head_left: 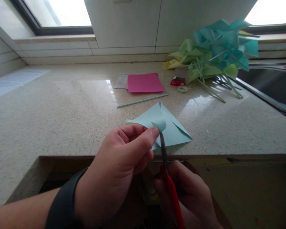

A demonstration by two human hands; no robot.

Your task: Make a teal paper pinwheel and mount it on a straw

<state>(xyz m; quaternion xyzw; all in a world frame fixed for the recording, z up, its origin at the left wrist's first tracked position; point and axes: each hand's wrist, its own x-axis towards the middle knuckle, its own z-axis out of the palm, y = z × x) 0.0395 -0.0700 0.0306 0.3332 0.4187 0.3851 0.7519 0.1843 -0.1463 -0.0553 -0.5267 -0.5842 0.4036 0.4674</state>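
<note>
Your left hand (114, 168) hides part of the pale blue paper (173, 135), and you cannot clearly make out the tips of your scissors (171, 186). The bottom edge cuts off the scissors and your right hand (193, 194). The printed sheet (16, 82) leaves view at left, its text unreadably small.
</note>
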